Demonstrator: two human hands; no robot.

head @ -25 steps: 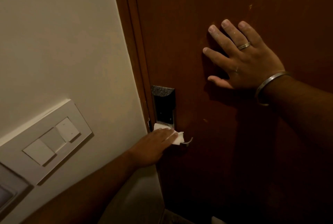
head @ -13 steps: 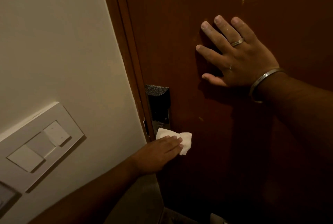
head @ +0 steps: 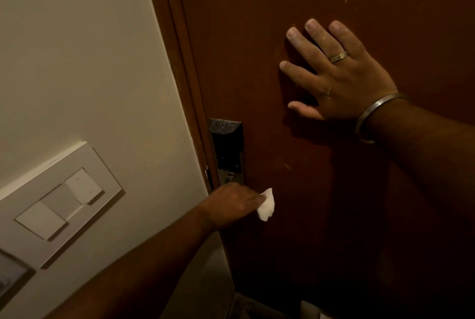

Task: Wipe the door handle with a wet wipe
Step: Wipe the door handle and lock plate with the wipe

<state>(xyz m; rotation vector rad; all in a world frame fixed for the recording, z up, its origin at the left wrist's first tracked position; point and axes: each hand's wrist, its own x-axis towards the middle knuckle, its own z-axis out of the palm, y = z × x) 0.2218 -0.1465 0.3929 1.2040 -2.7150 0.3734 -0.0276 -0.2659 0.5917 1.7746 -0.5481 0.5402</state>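
A dark lock plate (head: 227,149) is mounted on the brown wooden door (head: 321,203) near its left edge. The lever handle below the plate is hidden under my left hand (head: 231,205). That hand is closed around a white wet wipe (head: 266,205), which sticks out past the fingertips against the door. My right hand (head: 331,74) lies flat on the door, fingers spread, above and to the right of the lock plate. It wears a ring and a metal bangle.
A cream wall (head: 90,61) is on the left with a white switch panel (head: 59,203) set into it. The brown door frame (head: 180,74) runs between wall and door. Something pale (head: 313,311) lies on the floor at the bottom edge.
My left hand has slid the wipe rightward along the lever, covering the metal tip seen earlier. The wipe now bunches and hangs past my fingertips. The right hand stays flat on the door.
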